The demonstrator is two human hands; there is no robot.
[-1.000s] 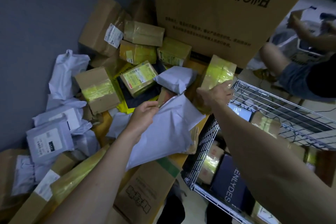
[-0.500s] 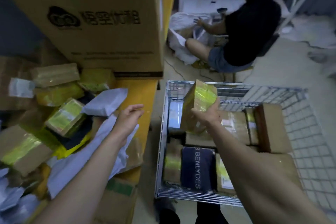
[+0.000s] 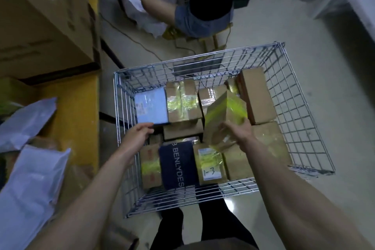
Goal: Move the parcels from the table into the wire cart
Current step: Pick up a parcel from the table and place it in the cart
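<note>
Holding the yellow-taped parcel (image 3: 224, 115) tilted over the wire cart (image 3: 284, 95), right hand (image 3: 235, 130) curled round its lower end. Left hand (image 3: 136, 136) is loose-fingered, holding nothing, by the blue parcel (image 3: 151, 107). My worry: the cart's floor looks packed already, so dropped at this angle it could wedge crooked on the brown boxes (image 3: 257, 95) or slide off.

One wire cart (image 3: 294, 107), two white mailer bags (image 3: 28, 119) on the table, one dark parcel (image 3: 178, 164), two hands (image 3: 237, 130).
</note>
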